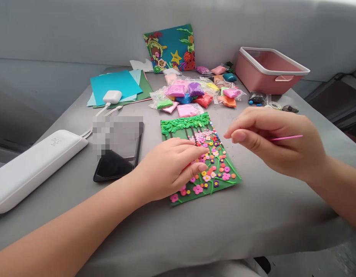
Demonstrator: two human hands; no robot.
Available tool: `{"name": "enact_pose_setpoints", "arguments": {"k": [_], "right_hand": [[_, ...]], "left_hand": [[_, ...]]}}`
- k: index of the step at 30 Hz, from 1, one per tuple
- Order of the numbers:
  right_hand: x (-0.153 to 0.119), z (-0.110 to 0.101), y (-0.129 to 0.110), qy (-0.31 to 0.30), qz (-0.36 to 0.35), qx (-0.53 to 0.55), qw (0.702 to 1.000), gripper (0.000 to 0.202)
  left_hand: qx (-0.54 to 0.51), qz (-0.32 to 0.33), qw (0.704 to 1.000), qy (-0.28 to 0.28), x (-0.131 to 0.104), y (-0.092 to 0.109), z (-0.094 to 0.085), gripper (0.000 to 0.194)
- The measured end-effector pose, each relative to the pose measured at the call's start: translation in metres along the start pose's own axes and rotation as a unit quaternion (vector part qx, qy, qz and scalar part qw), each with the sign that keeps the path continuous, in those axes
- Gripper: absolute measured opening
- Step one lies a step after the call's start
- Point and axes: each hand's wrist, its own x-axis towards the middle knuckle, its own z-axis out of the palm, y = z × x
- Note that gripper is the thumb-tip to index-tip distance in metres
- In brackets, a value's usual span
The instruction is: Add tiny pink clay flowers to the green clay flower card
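A green board decorated with clay flowers [221, 185] lies flat on the table, with a band of leafy green clay along its far edge. My left hand [169, 165] rests over the board's left part, fingers stretched out and thumb apart, covering some of the flowers. To the right of the board, my right hand [281, 142] is raised above the table with thumb and forefinger brought together. A thin pink stick [287, 137] pokes out from that hand; its other end is hidden by the fingers. Whether the fingertips also pinch something small cannot be seen.
Several bags of coloured clay [195, 89] lie behind the board, before a sea-scene clay picture [170, 48]. A pink basket [261, 75] stands back right. Left are a phone [117, 154], a white power bank or lamp-like device [42, 165], an earbud case [112, 96] and coloured sheets [120, 85].
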Motion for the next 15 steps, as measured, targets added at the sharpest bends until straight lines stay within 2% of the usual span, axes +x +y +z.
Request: {"name": "enact_pose_setpoints", "arguments": {"k": [5,10,12,15], "right_hand": [[-0.003,0.002,0.009,-0.001,-0.012,0.013,1.000,0.004],[-0.011,0.006,0.021,-0.082,-0.016,0.008,0.996,0.016],[-0.014,0.009,0.026,-0.099,-0.018,0.007,0.995,0.012],[-0.018,0.016,0.031,-0.087,-0.047,0.000,0.995,0.007]], "left_hand": [[0.046,0.006,0.998,0.051,-0.003,0.000,-0.002,0.044],[0.076,-0.027,0.994,0.073,-0.004,0.008,-0.005,0.036],[0.047,-0.039,0.994,0.091,-0.005,0.012,-0.005,0.033],[-0.088,-0.089,0.986,0.108,-0.004,0.018,-0.004,0.028]]}}
